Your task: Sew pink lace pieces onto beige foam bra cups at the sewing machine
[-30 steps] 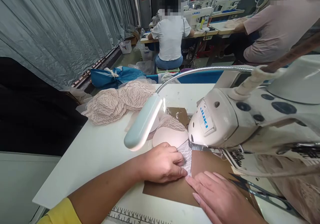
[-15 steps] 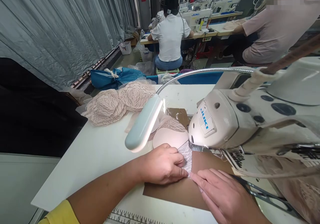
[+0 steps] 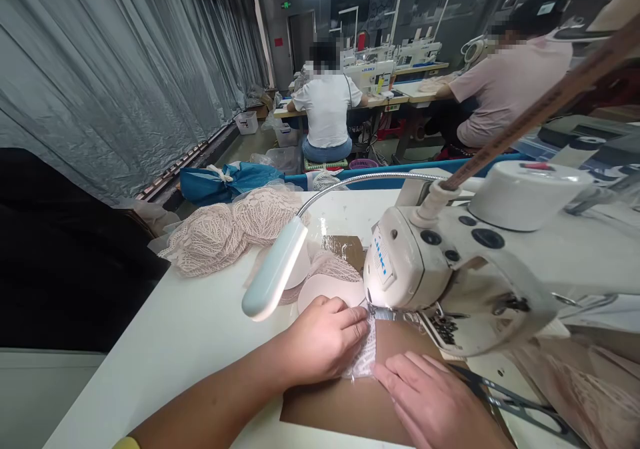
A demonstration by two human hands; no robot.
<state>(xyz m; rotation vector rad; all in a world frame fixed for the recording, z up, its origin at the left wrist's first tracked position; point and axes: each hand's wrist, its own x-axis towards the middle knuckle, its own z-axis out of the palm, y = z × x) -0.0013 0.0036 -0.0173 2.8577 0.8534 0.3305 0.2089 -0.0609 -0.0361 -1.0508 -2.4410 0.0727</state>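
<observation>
Partway, we judge: lace [image 3: 369,355] at the machine [image 3: 407,269], tail remaining; left fingers [image 3: 352,317] curled over it, grip hidden, right fingers [image 3: 393,373] flat, seemingly empty.

A smooth white sewing table [image 3: 200,332] carries two rounded beige lace bundles [image 3: 210,235] toward its far left, a flat brown sheet [image 3: 340,405], a white JUKI sewing machine [image 3: 403,262] and, at right, crumpled sheer beige fabric [image 3: 590,385].
</observation>
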